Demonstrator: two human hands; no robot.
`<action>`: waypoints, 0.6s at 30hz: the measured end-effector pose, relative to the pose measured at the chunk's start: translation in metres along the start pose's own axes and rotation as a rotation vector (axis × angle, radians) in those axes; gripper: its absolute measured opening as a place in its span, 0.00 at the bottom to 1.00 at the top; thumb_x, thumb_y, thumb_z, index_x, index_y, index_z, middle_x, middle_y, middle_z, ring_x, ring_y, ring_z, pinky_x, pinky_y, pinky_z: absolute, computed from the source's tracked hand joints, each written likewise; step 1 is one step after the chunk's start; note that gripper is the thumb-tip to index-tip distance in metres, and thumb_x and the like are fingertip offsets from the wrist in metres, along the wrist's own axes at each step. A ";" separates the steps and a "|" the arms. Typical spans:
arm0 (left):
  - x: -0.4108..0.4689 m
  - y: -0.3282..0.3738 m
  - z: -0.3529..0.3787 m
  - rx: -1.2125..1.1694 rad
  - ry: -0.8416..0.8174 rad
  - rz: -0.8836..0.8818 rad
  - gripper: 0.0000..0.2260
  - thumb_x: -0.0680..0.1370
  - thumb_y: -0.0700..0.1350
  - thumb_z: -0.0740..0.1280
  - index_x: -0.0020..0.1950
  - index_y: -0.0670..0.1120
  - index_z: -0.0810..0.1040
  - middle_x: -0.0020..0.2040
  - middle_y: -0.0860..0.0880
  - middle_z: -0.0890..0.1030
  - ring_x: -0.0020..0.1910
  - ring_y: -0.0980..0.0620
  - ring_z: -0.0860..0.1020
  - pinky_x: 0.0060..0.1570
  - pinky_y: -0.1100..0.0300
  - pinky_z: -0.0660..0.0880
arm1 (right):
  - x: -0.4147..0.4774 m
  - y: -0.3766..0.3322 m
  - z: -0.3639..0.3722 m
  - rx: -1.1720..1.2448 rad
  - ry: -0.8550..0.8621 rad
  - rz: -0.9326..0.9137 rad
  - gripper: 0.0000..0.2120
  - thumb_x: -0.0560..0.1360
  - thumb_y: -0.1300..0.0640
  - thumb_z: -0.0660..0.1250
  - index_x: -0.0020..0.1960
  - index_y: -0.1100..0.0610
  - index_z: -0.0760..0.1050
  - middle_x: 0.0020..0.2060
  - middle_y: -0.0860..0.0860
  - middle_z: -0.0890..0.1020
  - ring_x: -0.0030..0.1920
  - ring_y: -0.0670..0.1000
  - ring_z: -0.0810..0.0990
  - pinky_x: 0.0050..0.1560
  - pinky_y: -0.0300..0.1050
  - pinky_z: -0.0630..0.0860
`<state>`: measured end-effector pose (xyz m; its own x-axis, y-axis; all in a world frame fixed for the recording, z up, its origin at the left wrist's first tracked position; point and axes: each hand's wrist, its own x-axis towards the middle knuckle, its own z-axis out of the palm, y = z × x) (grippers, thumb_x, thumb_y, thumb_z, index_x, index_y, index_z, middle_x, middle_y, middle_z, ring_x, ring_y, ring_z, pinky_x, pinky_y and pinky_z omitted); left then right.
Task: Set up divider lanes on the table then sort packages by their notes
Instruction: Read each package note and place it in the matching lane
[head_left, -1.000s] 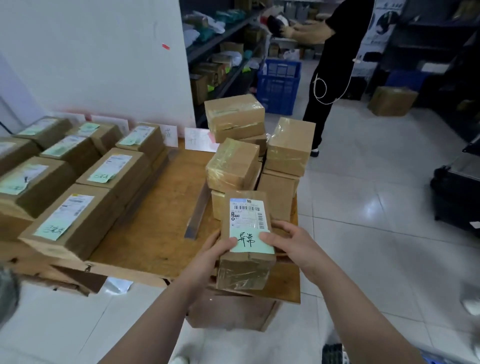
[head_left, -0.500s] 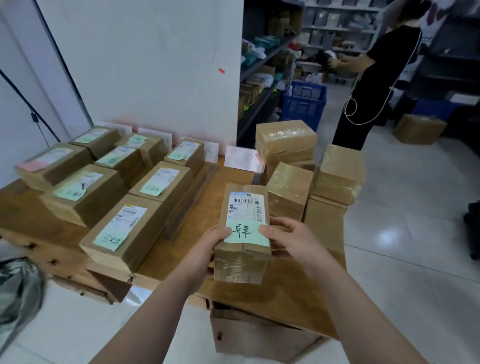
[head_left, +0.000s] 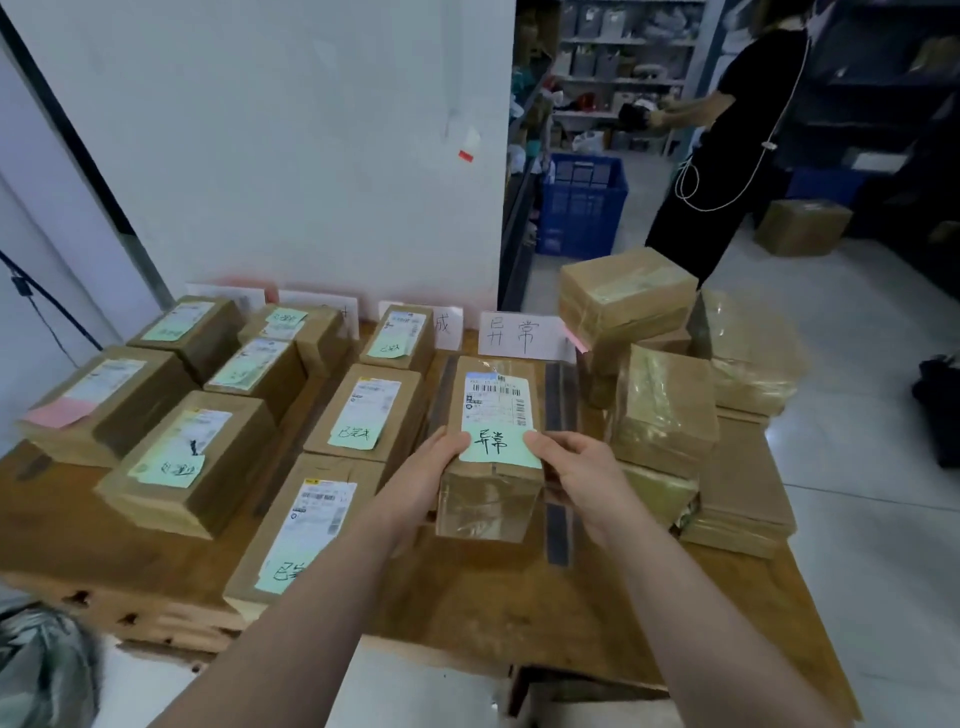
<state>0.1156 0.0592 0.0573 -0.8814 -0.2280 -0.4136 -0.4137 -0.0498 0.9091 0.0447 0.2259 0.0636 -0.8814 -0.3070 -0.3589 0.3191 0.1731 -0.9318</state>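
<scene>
A brown taped package (head_left: 493, 493) with a shipping label and a green handwritten note is held over the wooden table (head_left: 467, 613). My left hand (head_left: 421, 478) grips its left side and my right hand (head_left: 576, 478) grips its right side. It hangs in the lane between two dark divider strips (head_left: 558, 525), below a white paper sign (head_left: 522, 335) leaning on the wall. Several sorted packages (head_left: 363, 410) with green notes lie in lanes to the left. One package (head_left: 104, 400) at far left carries a pink note.
A pile of unsorted taped packages (head_left: 665, 410) stands at the table's right end. Another person in black (head_left: 727, 156) works at shelves behind, near a blue crate (head_left: 582, 208). A cardboard box (head_left: 802, 226) sits on the floor. A grey bag (head_left: 41, 670) lies at lower left.
Both hands have carried the package forward and left, away from the unsorted pile, into the lane under the white sign. The view has swung left and up.
</scene>
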 end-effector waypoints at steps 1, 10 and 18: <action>0.009 0.002 -0.003 -0.008 -0.006 -0.004 0.19 0.81 0.60 0.57 0.65 0.53 0.75 0.41 0.53 0.86 0.42 0.54 0.82 0.52 0.51 0.73 | 0.007 -0.001 0.003 0.005 0.011 0.002 0.15 0.75 0.49 0.70 0.58 0.54 0.76 0.48 0.47 0.85 0.48 0.49 0.84 0.51 0.50 0.82; 0.105 0.033 0.001 0.058 0.005 0.016 0.17 0.83 0.57 0.53 0.69 0.55 0.70 0.53 0.53 0.84 0.47 0.56 0.83 0.37 0.64 0.76 | 0.105 -0.010 0.008 -0.041 0.055 0.004 0.15 0.78 0.49 0.66 0.63 0.51 0.73 0.52 0.46 0.83 0.51 0.46 0.82 0.50 0.45 0.82; 0.200 0.044 -0.008 0.083 0.033 -0.042 0.22 0.82 0.54 0.60 0.76 0.54 0.63 0.59 0.53 0.81 0.53 0.54 0.80 0.41 0.57 0.78 | 0.193 -0.016 0.011 -0.040 0.091 0.036 0.20 0.80 0.51 0.63 0.70 0.53 0.69 0.53 0.45 0.80 0.50 0.43 0.80 0.41 0.37 0.81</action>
<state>-0.0770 0.0033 0.0148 -0.8556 -0.2590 -0.4482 -0.4688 0.0202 0.8831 -0.1271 0.1537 0.0087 -0.8980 -0.2142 -0.3844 0.3391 0.2200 -0.9147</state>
